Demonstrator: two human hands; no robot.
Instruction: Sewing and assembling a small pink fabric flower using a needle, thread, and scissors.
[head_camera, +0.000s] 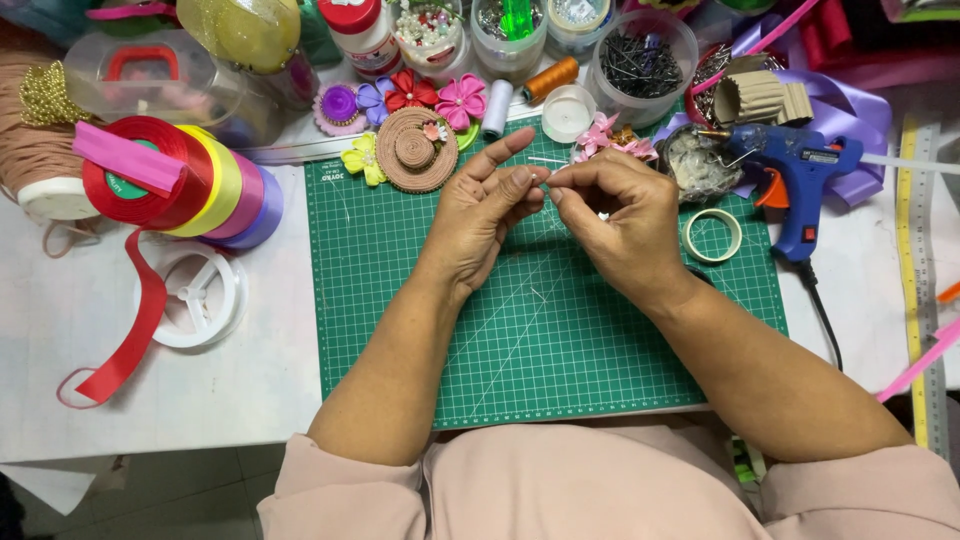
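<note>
place: craft workshop | signs: cutting mat, ribbon rolls, glue gun

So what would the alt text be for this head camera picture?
Two hands, left hand and right hand, pinch something tiny together above a green cutting mat. Ribbon rolls sit left, a blue glue gun right.

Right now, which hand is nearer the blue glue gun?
Right. The right hand is over the green cutting mat, just left of the blue glue gun. The left hand sits farther left, beyond the right hand, near the small straw hat.
</note>
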